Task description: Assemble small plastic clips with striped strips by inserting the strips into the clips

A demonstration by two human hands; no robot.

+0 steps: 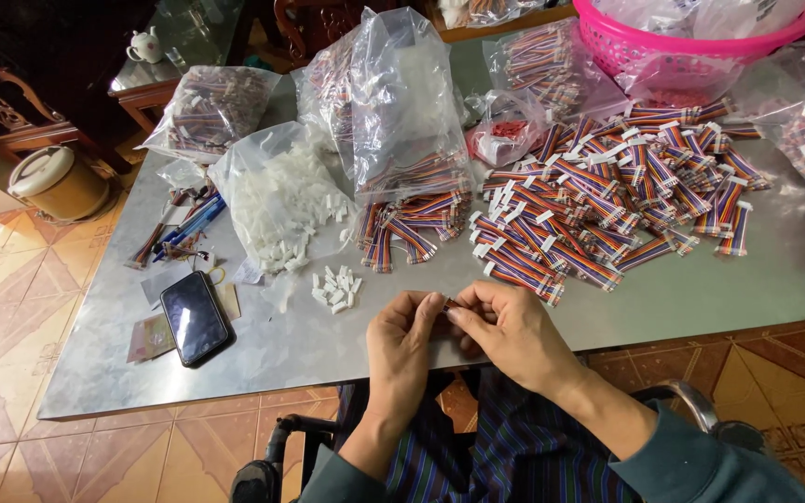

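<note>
A grey metal table (701, 298) stood over a patterned tile floor, crowded with clear plastic bags and a pink basket (701, 37) at its far edge. At the near edge, both hands were brought together over the table top: a small piece of striped ribbon cable (447, 303) was pinched between the fingertips of the left hand (402, 340) and the right hand (510, 331), both closed on it, though most of the piece was hidden by the fingers. A little cluster of white plastic connectors (335, 289) lay just left of the hands, and a large heap of finished cables (607, 205) was spread beyond them. A phone (195, 317) lay face up further left. The fitting of a connector onto the cable end appeared to be the step in hand; careful alignment and a firm press would be called for.
</note>
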